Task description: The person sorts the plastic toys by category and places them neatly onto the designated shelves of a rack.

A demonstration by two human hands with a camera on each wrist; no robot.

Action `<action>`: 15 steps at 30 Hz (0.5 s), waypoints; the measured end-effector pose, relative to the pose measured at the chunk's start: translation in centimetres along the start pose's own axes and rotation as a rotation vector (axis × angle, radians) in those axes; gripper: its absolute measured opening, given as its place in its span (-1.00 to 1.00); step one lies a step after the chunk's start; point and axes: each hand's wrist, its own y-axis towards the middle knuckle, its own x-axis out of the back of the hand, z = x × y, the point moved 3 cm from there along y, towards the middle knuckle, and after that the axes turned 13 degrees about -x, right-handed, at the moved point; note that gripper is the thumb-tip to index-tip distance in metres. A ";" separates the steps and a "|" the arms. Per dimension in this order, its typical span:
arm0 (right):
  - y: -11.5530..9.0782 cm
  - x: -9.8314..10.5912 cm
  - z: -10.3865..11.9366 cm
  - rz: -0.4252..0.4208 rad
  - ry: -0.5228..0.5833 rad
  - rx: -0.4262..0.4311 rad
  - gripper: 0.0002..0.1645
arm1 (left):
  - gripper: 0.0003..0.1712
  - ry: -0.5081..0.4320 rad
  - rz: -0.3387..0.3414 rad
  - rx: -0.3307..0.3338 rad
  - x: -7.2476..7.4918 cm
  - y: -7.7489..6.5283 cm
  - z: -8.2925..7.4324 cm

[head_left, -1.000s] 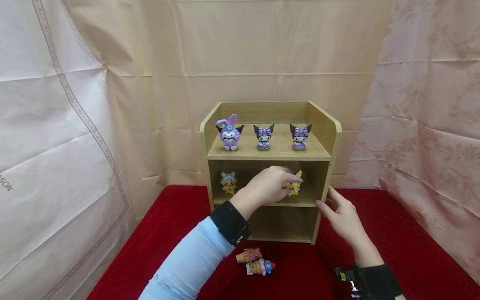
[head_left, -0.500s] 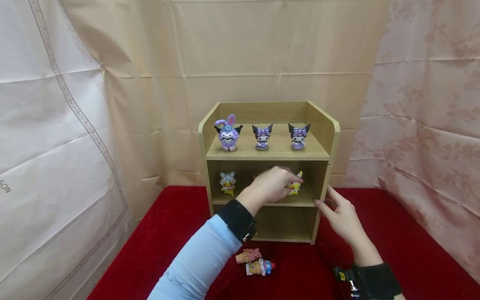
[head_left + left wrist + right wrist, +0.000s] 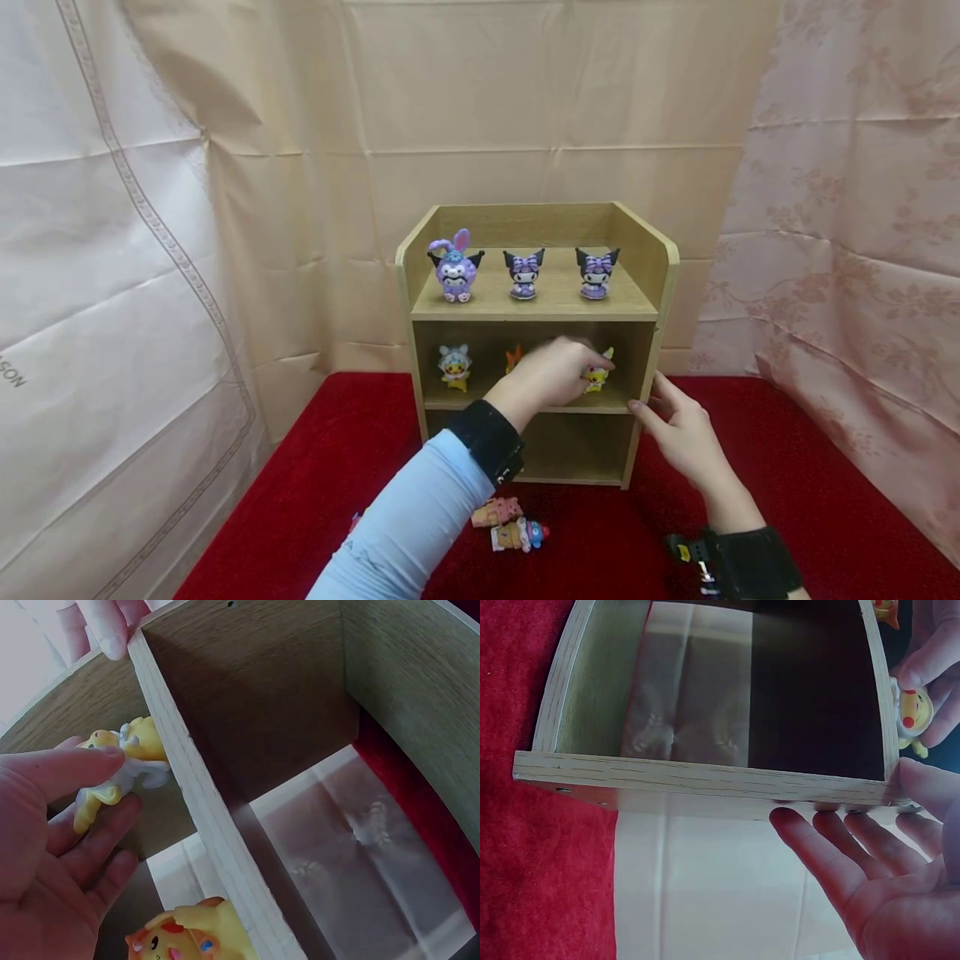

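Note:
My left hand [image 3: 551,371] reaches into the middle level of the wooden shelf [image 3: 534,317] and pinches a small yellow-and-white figurine [image 3: 131,774] between thumb and fingers. The figurine stands near the right side panel, its base at the shelf board in the left wrist view. My right hand [image 3: 686,437] holds that panel, thumb on the front edge and fingers along the outer face. An orange-and-yellow figurine [image 3: 191,934] stands in the middle of the same level, mostly hidden by my left hand in the head view. A yellow figurine with a pale hood [image 3: 454,368] stands at left.
On the top level stand a purple rabbit-eared figurine [image 3: 456,271] and two black-eared figurines, one central [image 3: 523,275] and one right [image 3: 596,275]. Two figurines, one pink [image 3: 497,512] and one blue-topped [image 3: 519,534], lie on the red cloth [image 3: 585,550] before the shelf. Curtains hang behind.
My left hand and the pinched figurine have shifted slightly right. The orange figurine's top now shows beside the hand, and a pink bit shows beside the left sleeve. My right hand stays put.

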 end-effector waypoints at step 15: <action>0.1 0.0 -0.3 0.004 0.000 -0.014 -0.25 | -0.55 -0.001 -0.030 -0.028 0.1 0.0 -0.5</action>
